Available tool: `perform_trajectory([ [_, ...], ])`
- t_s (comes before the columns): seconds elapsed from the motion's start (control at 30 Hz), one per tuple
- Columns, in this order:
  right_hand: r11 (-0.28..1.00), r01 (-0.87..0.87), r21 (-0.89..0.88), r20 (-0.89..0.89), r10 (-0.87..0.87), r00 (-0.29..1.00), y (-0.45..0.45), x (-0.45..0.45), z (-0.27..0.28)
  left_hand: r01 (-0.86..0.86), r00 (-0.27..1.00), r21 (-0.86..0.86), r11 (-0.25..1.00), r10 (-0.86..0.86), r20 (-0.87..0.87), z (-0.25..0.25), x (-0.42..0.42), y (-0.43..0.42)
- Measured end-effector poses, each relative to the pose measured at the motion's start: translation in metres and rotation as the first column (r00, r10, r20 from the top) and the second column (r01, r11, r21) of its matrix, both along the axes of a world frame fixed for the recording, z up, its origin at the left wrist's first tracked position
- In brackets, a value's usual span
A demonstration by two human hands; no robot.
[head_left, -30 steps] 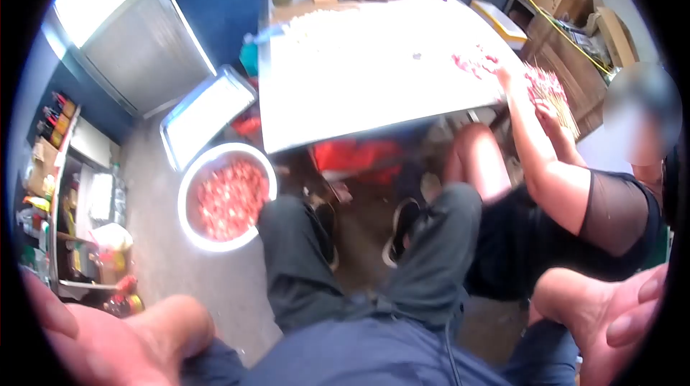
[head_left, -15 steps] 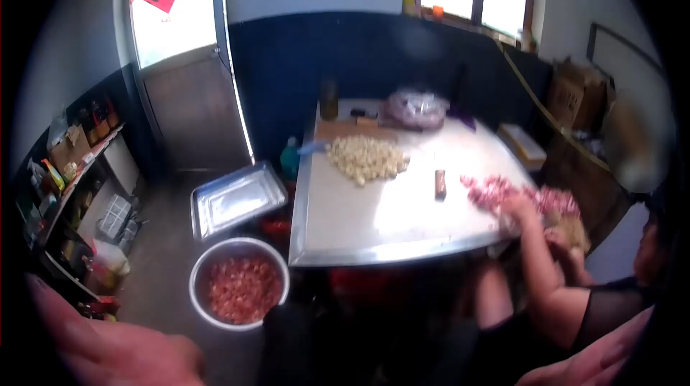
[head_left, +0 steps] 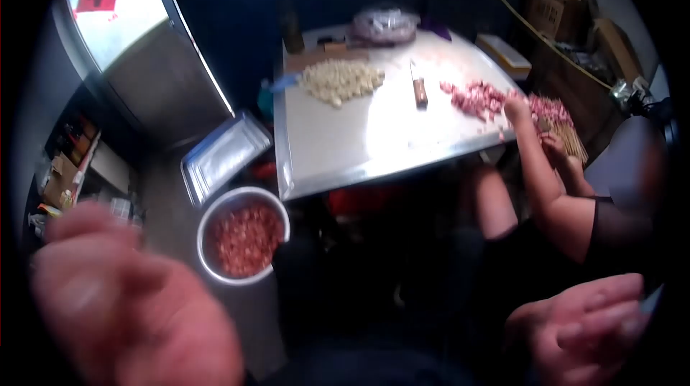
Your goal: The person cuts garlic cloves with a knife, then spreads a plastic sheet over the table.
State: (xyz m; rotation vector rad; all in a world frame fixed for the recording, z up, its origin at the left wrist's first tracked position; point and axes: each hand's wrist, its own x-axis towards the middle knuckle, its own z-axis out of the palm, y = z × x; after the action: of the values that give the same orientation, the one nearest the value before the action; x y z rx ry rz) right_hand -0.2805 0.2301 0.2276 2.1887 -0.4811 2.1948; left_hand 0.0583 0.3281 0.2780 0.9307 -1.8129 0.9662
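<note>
We see our left hand (head_left: 136,300) raised higher than a second ago, now a blurred shape well short of the table (head_left: 330,141) on its near left side. Its fingers look curled in, but we cannot tell how tightly or whether they hold anything. Our right hand (head_left: 586,325) hangs short of the table's near right side, nearer our lap, fingers loosely bent; we cannot make out whether anything is in them. As we judge it, this is a shift of posture rather than work on the food, since neither hand visibly touches the table or anything on it. The bowl (head_left: 203,242) of red meat chunks (head_left: 248,239) stands just beside the table's near left corner, as it did before, nearest our left hand. On the table lie a knife (head_left: 420,91) and a pale heap of pieces (head_left: 345,77), while at its right edge a co-worker's hand (head_left: 516,107) remains at the pink meat (head_left: 478,100), beside skewers (head_left: 571,140).
</note>
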Motion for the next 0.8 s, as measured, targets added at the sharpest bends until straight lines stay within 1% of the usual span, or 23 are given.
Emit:
perform_trajectory([
  [0.03,0.998,0.054,0.029,0.034,-0.055,0.998,-0.004,0.005,-0.005,-0.113,0.991,-0.048,0.992,0.116,0.062,-0.010,-0.012,-0.025],
  [0.07,1.000,-0.002,0.029,0.025,0.002,1.000,-0.014,0.011,-0.013,-0.146,0.984,-0.146,0.979,0.128,-0.126,-0.031,-0.014,-0.051],
  [0.1,0.998,-0.057,0.023,0.009,0.057,0.998,-0.034,0.024,-0.027,-0.146,0.966,-0.041,0.988,0.134,-0.219,-0.052,-0.004,-0.059],
  [0.13,0.998,-0.061,-0.016,0.097,0.063,0.993,-0.051,0.029,-0.057,0.022,0.919,0.009,1.000,-0.016,-0.394,-0.079,-0.004,-0.077],
  [0.17,0.978,0.110,0.178,-0.090,-0.095,0.991,-0.047,0.024,-0.070,0.000,0.914,0.198,0.980,0.081,-0.398,-0.100,0.002,-0.078],
  [0.2,0.959,0.211,0.187,-0.277,-0.155,0.948,-0.059,0.024,-0.086,0.061,0.916,0.164,0.985,0.010,-0.400,-0.121,0.008,-0.097],
  [0.23,0.969,0.243,0.046,-0.320,-0.216,0.922,-0.078,0.035,-0.102,0.093,0.889,0.250,0.964,0.033,-0.458,-0.146,0.009,-0.109],
  [0.27,0.947,0.130,0.293,-0.266,-0.049,0.963,-0.089,0.036,-0.127,0.134,0.858,0.335,0.933,0.060,-0.509,-0.172,0.009,-0.116],
  [0.3,0.919,0.171,0.355,-0.294,-0.064,0.954,-0.098,0.036,-0.149,0.164,0.861,0.406,0.899,0.070,-0.503,-0.195,0.011,-0.124],
  [0.33,0.873,0.254,0.416,-0.347,-0.106,0.932,-0.106,0.031,-0.175,0.194,0.866,0.472,0.860,0.076,-0.495,-0.215,0.012,-0.131],
  [0.37,0.858,0.337,0.387,-0.416,-0.163,0.894,-0.111,0.024,-0.195,0.198,0.877,0.502,0.842,0.076,-0.474,-0.229,0.012,-0.137],
  [0.4,0.834,0.423,0.353,-0.481,-0.226,0.847,-0.114,0.016,-0.214,0.232,0.863,0.537,0.811,0.084,-0.498,-0.240,0.009,-0.140],
  [0.47,0.734,0.485,0.475,-0.566,-0.167,0.807,-0.113,0.002,-0.256,0.305,0.830,0.645,0.700,0.136,-0.541,-0.266,0.015,-0.150],
  [0.5,0.714,0.528,0.460,-0.636,-0.150,0.757,-0.107,-0.002,-0.264,0.331,0.832,0.635,0.698,0.102,-0.545,-0.283,0.018,-0.154],
  [0.53,0.721,0.528,0.448,-0.640,-0.154,0.753,-0.103,-0.002,-0.262,0.332,0.838,0.685,0.648,0.130,-0.529,-0.299,0.024,-0.160],
  [0.57,0.717,0.530,0.453,-0.645,-0.147,0.750,-0.102,-0.002,-0.258,0.328,0.845,0.734,0.594,0.164,-0.510,-0.306,0.024,-0.167],
  [0.6,0.711,0.528,0.464,-0.652,-0.129,0.747,-0.100,-0.001,-0.255,0.340,0.846,0.735,0.587,0.150,-0.511,-0.304,0.020,-0.169],
  [0.67,0.696,0.533,0.481,-0.661,-0.112,0.742,-0.099,0.001,-0.249,0.439,0.814,0.755,0.488,0.141,-0.564,-0.304,0.013,-0.170],
  [0.7,0.691,0.539,0.481,-0.667,-0.110,0.736,-0.099,0.002,-0.249,0.440,0.796,0.760,0.478,0.183,-0.576,-0.304,0.007,-0.171],
  [0.73,0.688,0.542,0.482,-0.673,-0.105,0.732,-0.098,0.003,-0.250,0.442,0.796,0.763,0.472,0.184,-0.576,-0.294,-0.005,-0.167],
  [0.8,0.693,0.536,0.482,-0.671,-0.101,0.734,-0.100,0.006,-0.250,0.629,0.666,0.703,0.331,0.237,-0.707,-0.251,-0.040,-0.148],
])
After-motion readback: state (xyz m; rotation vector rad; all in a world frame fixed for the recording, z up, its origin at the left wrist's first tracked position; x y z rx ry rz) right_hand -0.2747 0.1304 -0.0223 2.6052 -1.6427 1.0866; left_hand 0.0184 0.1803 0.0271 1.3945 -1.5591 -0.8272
